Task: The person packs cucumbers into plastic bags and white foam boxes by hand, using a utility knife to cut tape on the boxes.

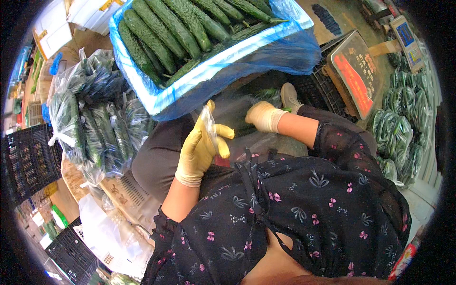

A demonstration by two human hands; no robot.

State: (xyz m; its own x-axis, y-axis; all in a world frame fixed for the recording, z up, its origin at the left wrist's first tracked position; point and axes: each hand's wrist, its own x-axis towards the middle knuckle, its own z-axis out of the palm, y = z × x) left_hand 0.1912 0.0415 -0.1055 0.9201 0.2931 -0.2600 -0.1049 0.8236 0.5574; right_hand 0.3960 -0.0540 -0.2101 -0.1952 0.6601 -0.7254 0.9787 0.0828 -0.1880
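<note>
My left hand [203, 146], in a pale yellow glove, has clear plastic film of a bag [210, 121] caught between its spread fingers. Thin, blurred plastic stretches from there towards my right hand [264, 116], also gloved. Its fingers are curled, and motion blur hides what they hold. Dark green cucumbers [268, 94] show just beyond the right hand, low between my legs. Ahead, a white crate [228, 58] lined with blue plastic film holds several long cucumbers [174, 32] laid side by side.
Bagged cucumbers [96, 124] are piled at my left, above a beige plastic crate [124, 192]. On the right, a platform scale [351, 71] with a display [406, 41] stands by black crates. More bagged cucumbers [392, 131] lie beyond it. White sheets [103, 231] lie lower left.
</note>
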